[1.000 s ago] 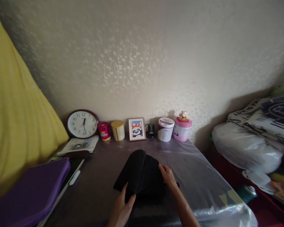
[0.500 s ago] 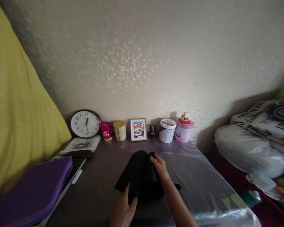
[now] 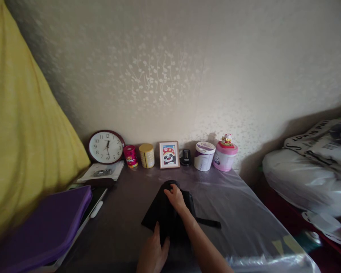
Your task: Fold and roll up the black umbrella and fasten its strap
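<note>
A black folded fabric piece [image 3: 166, 212], perhaps a bag, lies on the table, with a dark strap [image 3: 208, 222] sticking out to its right. My right hand [image 3: 175, 198] reaches over its far part, fingers curled onto the upper fold and closed on it. At the near left edge, my left hand [image 3: 156, 246] touches the fabric with index finger and thumb spread apart; its other fingers are hidden. How the layers are folded is hard to make out in the dark material.
Along the wall stand a clock [image 3: 106, 147], a pink can [image 3: 130, 156], a yellow can [image 3: 147, 155], a framed panda picture [image 3: 169, 155], a small black device [image 3: 185, 157], a white tub [image 3: 204, 156] and a pink tub [image 3: 225, 157]. A purple folder [image 3: 48, 223] lies left; plastic-wrapped bundles [image 3: 307, 182] sit right.
My right hand has moved left across the fabric, from its right side to the upper fold. The right part now lies flatter and more of the strap shows. My left hand stays near the lower edge.
</note>
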Demonstrator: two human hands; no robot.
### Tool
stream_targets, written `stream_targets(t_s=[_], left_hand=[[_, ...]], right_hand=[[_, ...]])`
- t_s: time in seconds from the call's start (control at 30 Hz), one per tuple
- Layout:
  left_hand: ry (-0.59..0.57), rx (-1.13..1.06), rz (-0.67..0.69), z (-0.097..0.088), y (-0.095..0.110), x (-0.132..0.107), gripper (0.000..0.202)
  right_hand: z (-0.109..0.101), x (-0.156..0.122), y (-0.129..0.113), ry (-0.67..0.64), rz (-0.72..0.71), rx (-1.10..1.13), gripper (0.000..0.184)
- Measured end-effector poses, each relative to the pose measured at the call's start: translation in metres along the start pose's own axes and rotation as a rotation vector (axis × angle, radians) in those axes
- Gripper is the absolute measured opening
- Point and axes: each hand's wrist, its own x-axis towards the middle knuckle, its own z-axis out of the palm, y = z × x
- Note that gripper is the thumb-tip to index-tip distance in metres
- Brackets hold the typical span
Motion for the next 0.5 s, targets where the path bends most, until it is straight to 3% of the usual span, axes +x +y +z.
stream_targets(t_s=[0.13,0.3,0.5], left_hand=[[-0.002,0.064,-0.002,-0.003,0.004,-0.003,0.057],[0.003,0.128,0.023,-0.003,-0.005,-0.007,0.06],[0.333,0.232,0.236,-0.004,-0.007,-0.011,0.048]], right_hand=[[0.0,-0.003,-0.008,-0.069,-0.032,-0.147,0.043],[0.0,-0.008,-0.011,-0.178,-0.127,-0.133,0.035],[0.0,-0.014,-0.009,-0.198,-0.237,-0.11,0.025]])
